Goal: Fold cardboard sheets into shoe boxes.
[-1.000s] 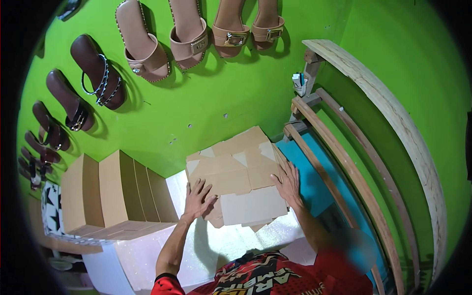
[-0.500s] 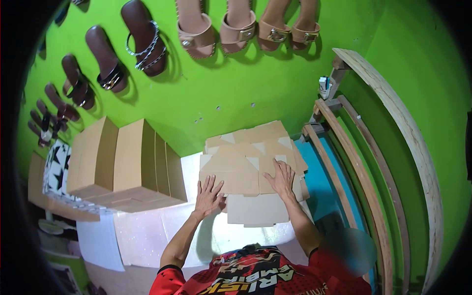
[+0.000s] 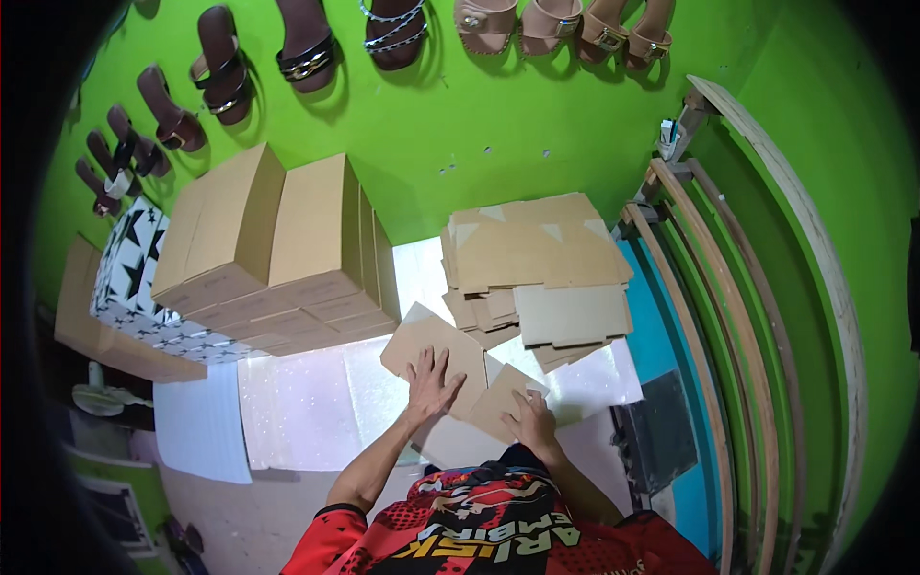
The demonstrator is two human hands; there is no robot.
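A flat, die-cut cardboard box blank (image 3: 433, 337) lies in front of me at the table's near edge, turned at an angle. My left hand (image 3: 433, 385) rests on its larger panel with the fingers spread. On the smaller right-hand panel is my right hand (image 3: 530, 422), its fingers apart and slightly bent, touching the board. Neither hand visibly wraps round the board, though the underside is hidden. Beyond the blank, at the back right, a stack of similar flat cardboard blanks (image 3: 537, 249) sits with uneven edges.
Folded brown boxes (image 3: 311, 225) stand in rows at the left, beside a black-and-white star-patterned box (image 3: 134, 264). Sandals (image 3: 307, 57) hang on the green wall. A wooden rack (image 3: 685, 278) runs along the right, with a dark box (image 3: 661, 431) below it. Shiny sheeting (image 3: 297, 402) covers the table.
Both hands have left the stack and come nearer my body, with a cardboard blank now beneath them. The view has shifted, so the stack and boxes appear displaced.
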